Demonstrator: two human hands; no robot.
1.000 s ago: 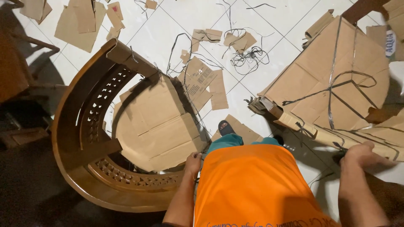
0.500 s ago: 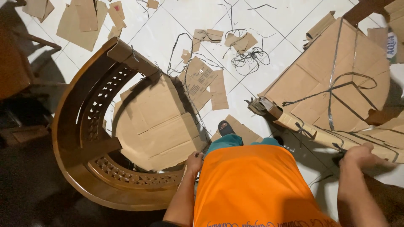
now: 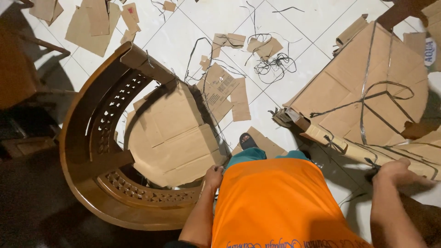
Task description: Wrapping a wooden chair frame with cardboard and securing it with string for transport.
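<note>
On a tiled floor, left hand (image 3: 213, 176) gripping chair's cardboard wrap (image 3: 172, 138), right hand (image 3: 396, 171) clutching black strap (image 3: 373, 164)

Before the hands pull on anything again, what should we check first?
1. Left hand has a hold on the cardboard sheet in the carved wooden chair: ok, fingers sit at its edge.
2. Right hand on the cardboard-wrapped piece: ok, resting at its strapped near edge.
3. Black straps off that piece: not ok, they cross it.
4. Foot free of loose straps and cardboard scraps: cannot tell, scraps lie close beside it.
5. Whether either hand holds a cutting tool: cannot tell.
</note>
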